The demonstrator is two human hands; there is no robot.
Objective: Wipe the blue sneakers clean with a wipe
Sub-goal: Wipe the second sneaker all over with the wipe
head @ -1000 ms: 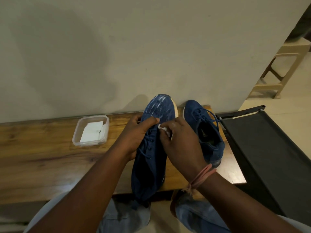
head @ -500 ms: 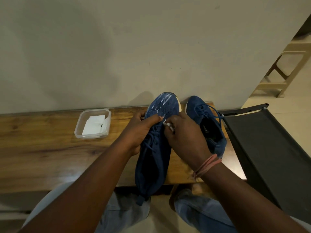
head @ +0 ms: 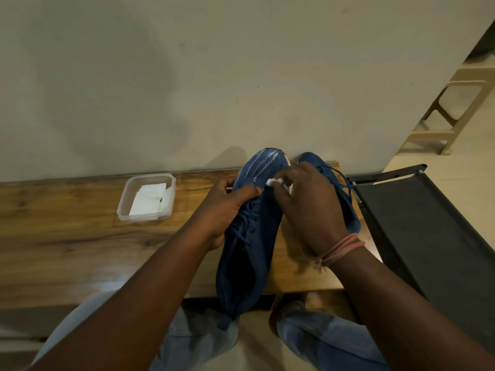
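Observation:
One blue sneaker (head: 251, 236) lies lengthwise on the wooden bench (head: 67, 236), toe towards the wall and heel over the near edge. My left hand (head: 227, 207) grips its laced middle from the left, thumb across the top. My right hand (head: 310, 207) pinches a small crumpled white wipe (head: 273, 181) and holds it against the sneaker's upper near the toe. The second blue sneaker (head: 345, 199) stands to the right, largely hidden behind my right hand.
A clear plastic tub (head: 146, 197) with folded white wipes sits on the bench left of the sneakers. A black folding frame (head: 417, 223) adjoins the bench's right end. A beige plastic stool (head: 455, 108) stands on the floor at far right. The wall runs right behind the bench.
My right hand has slid the wipe up the sneaker from the lace area towards the toe. My left hand keeps its grip in the same place.

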